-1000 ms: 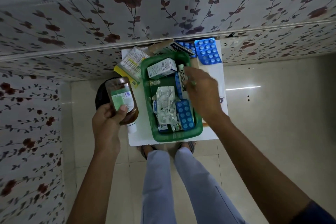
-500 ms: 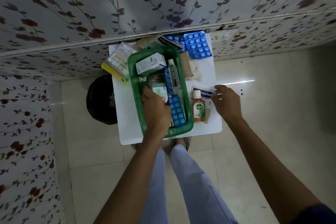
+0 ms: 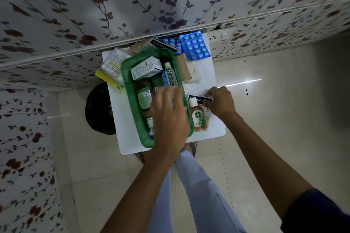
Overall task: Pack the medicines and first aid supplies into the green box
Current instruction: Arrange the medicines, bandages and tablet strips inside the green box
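The green box [image 3: 128,89] sits on a small white table [image 3: 205,79]. Inside it lie a white carton [image 3: 145,68], a Cipladine tube [image 3: 171,76] and a brown bottle with a green label [image 3: 144,98]. My left hand [image 3: 170,117] hovers over the box's near right part, blurred, with fingers spread and nothing in it. It hides the items underneath. My right hand [image 3: 220,103] pinches the right edge of a flat Hansaplast pack [image 3: 199,99] on the table right of the box. A small Dettol bottle [image 3: 198,118] lies beside that pack.
At the table's far edge lie blue blister packs [image 3: 195,46] and a Hansaplast carton [image 3: 162,45]. A brown packet [image 3: 184,70] sits right of the box. Sachets [image 3: 113,61] and a yellow box [image 3: 108,80] are to its left. A black round object [image 3: 99,109] stands on the floor. The patterned wall is close behind.
My left hand carried the brown bottle into the green box, let it go and drifted right. My right hand left the box and took hold of the Hansaplast pack.
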Tool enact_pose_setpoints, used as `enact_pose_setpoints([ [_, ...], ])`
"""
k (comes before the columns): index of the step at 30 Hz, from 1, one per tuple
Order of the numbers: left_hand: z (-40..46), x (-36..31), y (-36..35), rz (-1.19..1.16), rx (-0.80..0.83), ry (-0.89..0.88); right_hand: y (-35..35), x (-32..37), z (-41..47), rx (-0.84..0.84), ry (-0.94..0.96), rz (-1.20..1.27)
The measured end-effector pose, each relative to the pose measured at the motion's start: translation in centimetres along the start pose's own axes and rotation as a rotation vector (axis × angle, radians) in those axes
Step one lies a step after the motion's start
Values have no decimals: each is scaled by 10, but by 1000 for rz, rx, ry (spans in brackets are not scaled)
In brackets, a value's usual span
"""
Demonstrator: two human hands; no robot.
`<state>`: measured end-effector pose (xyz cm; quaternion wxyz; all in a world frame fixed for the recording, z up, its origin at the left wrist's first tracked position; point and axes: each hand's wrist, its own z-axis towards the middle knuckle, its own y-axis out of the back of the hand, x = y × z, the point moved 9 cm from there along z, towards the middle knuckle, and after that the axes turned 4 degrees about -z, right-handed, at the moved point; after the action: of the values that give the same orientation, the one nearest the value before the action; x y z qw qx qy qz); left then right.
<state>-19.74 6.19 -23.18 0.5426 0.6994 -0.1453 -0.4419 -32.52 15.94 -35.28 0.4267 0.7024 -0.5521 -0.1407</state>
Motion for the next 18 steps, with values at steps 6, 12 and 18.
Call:
enact_pose_setpoints([
  [6,16,-39,-58,283,344,-257,14,-23,-2,1,-97,266],
  [12,35,-39,-83,672,574,-205,15,-44,-3,-31,-165,409],
  [18,17,-56,-117,671,659,-240,13,-66,-7,-84,-273,587],
])
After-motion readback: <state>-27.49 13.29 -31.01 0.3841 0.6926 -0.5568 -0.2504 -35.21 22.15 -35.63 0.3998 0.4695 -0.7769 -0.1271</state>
